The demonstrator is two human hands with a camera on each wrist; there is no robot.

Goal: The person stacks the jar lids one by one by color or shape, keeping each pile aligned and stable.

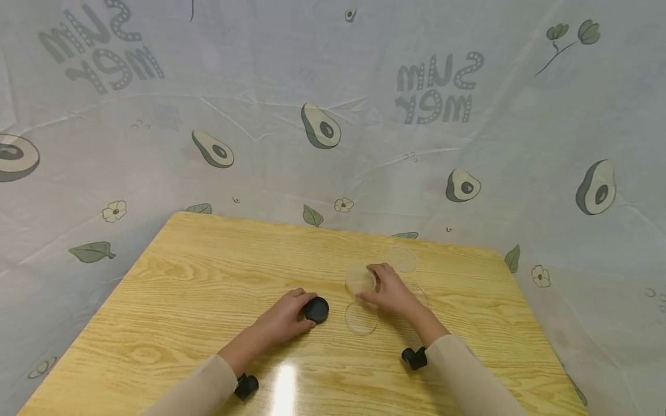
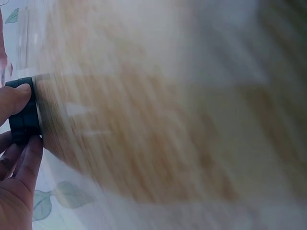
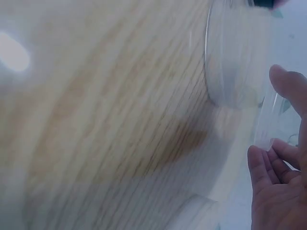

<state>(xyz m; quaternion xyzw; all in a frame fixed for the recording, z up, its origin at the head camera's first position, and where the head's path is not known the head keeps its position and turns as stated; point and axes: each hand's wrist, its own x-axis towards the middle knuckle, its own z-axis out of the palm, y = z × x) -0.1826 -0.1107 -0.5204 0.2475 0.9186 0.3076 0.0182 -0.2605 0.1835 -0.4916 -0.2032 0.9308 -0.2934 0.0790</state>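
My left hand [image 1: 283,318] grips a short, round black piece [image 1: 316,310] between thumb and fingers at the table's middle. In the left wrist view, a seam runs around the side of this black piece [image 2: 25,112]. To its right, my right hand [image 1: 391,290] pinches a clear round dish [image 1: 358,279] by its edge. The right wrist view shows thumb and fingers on opposite sides of that clear dish [image 3: 267,120]. Another clear dish [image 1: 361,319] lies just nearer to me, between the hands. A third clear dish [image 1: 419,293] is partly hidden behind my right hand.
Farther back on the wooden table [image 1: 234,260] lies one more clear round dish [image 1: 402,259]. A pale cloth [image 1: 260,115] printed with avocados hangs behind the table and at its sides. A black wrist camera [image 1: 414,359] sits beneath the right sleeve, another [image 1: 247,387] beneath the left.
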